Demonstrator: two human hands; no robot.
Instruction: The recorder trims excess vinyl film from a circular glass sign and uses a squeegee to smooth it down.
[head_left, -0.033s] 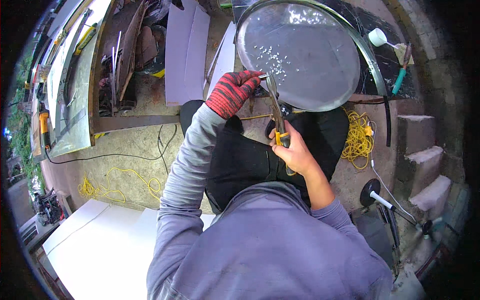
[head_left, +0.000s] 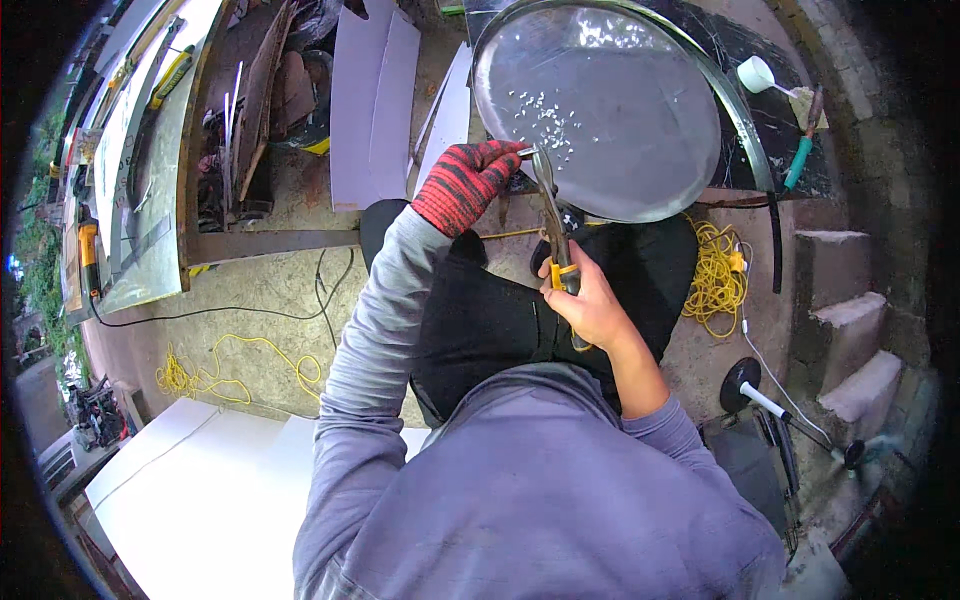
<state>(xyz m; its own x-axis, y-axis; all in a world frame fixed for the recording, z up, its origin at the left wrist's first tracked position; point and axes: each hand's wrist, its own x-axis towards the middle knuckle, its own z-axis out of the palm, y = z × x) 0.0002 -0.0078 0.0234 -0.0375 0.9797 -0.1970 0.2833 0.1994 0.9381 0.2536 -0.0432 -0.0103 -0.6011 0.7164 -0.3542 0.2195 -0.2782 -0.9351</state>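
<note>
My left hand [head_left: 467, 185], in a red and black striped knit glove, pinches a small thin light-coloured strip [head_left: 526, 153]. My bare right hand [head_left: 589, 303] is wrapped round the black and yellow handles of metal snips [head_left: 552, 215]. The snips point away from me, and their jaws are at the strip's free end, close to my gloved fingertips. Whether the blades touch the strip I cannot tell. Just beyond lies a large round grey metal tray [head_left: 640, 150] with small white cut bits [head_left: 550, 122] scattered over its near left part.
Right of the tray are a white cup [head_left: 755, 74] and a teal-handled tool [head_left: 799, 162]. Yellow cord [head_left: 716, 275] lies coiled by my right knee, near concrete steps [head_left: 850, 310]. White panels [head_left: 200, 480] lie at lower left; a tool-covered bench [head_left: 150, 250] stands at left.
</note>
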